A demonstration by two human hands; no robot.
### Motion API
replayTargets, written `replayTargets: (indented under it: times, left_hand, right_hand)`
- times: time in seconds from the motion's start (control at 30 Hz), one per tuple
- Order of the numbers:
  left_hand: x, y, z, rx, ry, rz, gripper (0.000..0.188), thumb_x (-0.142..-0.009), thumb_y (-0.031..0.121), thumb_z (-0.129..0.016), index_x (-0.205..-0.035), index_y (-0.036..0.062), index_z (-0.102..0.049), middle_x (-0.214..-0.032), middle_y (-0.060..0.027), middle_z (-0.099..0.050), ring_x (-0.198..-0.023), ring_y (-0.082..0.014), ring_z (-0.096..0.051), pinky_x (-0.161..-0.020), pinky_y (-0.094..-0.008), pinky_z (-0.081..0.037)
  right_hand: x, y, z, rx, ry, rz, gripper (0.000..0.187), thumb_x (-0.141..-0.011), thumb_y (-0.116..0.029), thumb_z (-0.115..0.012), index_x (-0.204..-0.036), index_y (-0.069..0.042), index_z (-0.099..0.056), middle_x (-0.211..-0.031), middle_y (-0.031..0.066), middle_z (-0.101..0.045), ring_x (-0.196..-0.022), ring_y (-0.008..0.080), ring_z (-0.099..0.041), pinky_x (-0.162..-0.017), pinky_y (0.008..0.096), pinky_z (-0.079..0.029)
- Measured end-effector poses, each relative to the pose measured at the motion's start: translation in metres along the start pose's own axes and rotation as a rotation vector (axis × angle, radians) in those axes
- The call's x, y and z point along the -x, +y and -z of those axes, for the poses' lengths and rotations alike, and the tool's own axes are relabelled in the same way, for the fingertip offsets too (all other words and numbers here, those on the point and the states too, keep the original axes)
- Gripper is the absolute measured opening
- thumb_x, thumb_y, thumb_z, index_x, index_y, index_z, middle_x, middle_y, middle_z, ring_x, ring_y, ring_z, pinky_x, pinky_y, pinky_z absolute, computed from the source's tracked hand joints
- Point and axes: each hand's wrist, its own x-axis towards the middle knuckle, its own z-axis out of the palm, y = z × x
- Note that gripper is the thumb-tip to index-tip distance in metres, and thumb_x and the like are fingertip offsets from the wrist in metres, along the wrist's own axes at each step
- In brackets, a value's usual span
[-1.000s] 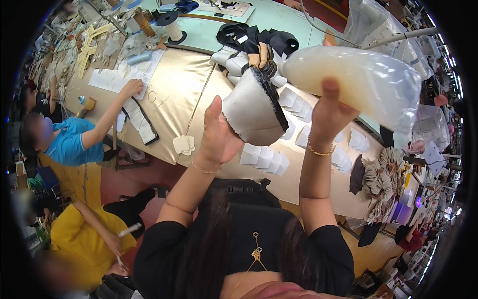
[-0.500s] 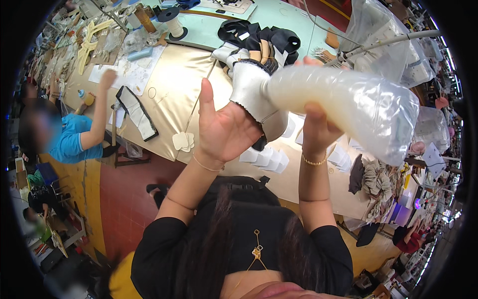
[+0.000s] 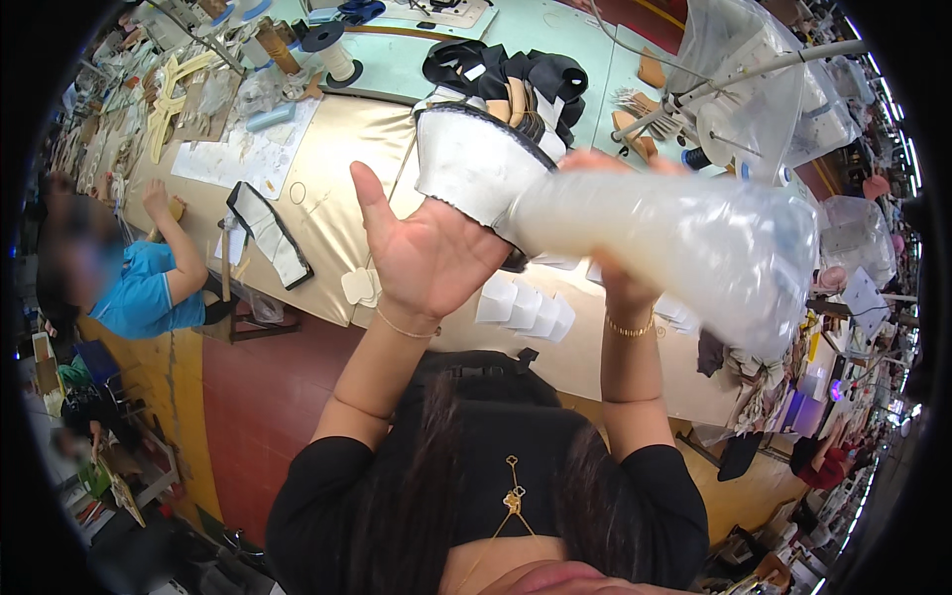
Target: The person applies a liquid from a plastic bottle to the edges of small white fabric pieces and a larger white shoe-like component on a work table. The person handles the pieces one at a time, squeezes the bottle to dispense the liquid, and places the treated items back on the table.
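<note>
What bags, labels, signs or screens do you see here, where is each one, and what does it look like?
Clear plastic bag: held up in the right hand, long, cloudy, over a white shoe piece that the left hand touches.
More clear bags: upper right on a rack, bulging.
White paper sheets: on the tan table, flat.
No signs or screens can be made out.

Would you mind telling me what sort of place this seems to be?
Probably a shoe-making or leather-goods workshop. A long worktable carries stacked cut white pieces, thread spools and black straps, and another person works at the same table.
</note>
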Motion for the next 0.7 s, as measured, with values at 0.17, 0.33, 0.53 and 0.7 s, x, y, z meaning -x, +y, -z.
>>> replayTargets:
  times: [0.17,0.33,0.53,0.7]
  left_hand:
    - [0.000,0.000,-0.001,-0.015,-0.019,0.001,0.103,-0.069,0.082,-0.025,-0.140,0.0073,-0.015,-0.145,-0.0123,-0.017,-0.132,-0.0292,-0.018,-0.107,-0.0457,-0.011]
    - [0.000,-0.003,-0.002,-0.042,0.035,0.004,0.104,-0.068,0.082,-0.025,-0.140,0.0075,-0.015,-0.145,-0.0118,-0.018,-0.132,-0.0284,-0.018,-0.107,-0.0457,-0.012]
    - [0.003,-0.008,-0.001,-0.076,0.049,0.047,0.109,-0.065,0.085,-0.023,-0.140,0.0068,-0.015,-0.144,-0.0116,-0.019,-0.132,-0.0285,-0.019,-0.107,-0.0450,-0.012]
    - [0.006,-0.011,0.006,-0.127,0.038,0.073,0.111,-0.064,0.086,-0.022,-0.140,0.0063,-0.014,-0.144,-0.0120,-0.019,-0.131,-0.0296,-0.020,-0.107,-0.0449,-0.014]
  right_hand:
    - [-0.001,-0.004,0.005,-0.022,-0.123,0.176,0.066,-0.084,-0.036,-0.057,-0.127,-0.002,-0.020,-0.112,0.0316,-0.049,-0.099,0.0419,-0.054,-0.086,0.0521,-0.044]
    - [0.000,-0.008,0.007,0.241,0.025,0.041,0.062,-0.087,-0.037,-0.051,-0.127,-0.004,-0.018,-0.111,0.0332,-0.049,-0.097,0.0422,-0.055,-0.085,0.0521,-0.045]
    - [-0.015,0.002,-0.003,0.035,0.226,0.238,0.061,-0.087,-0.036,-0.051,-0.127,-0.002,-0.019,-0.109,0.0340,-0.050,-0.095,0.0422,-0.057,-0.082,0.0516,-0.046]
    - [-0.014,-0.004,-0.001,0.027,-0.064,0.308,0.064,-0.085,-0.035,-0.055,-0.127,0.000,-0.021,-0.108,0.0330,-0.051,-0.095,0.0426,-0.056,-0.082,0.0514,-0.047]
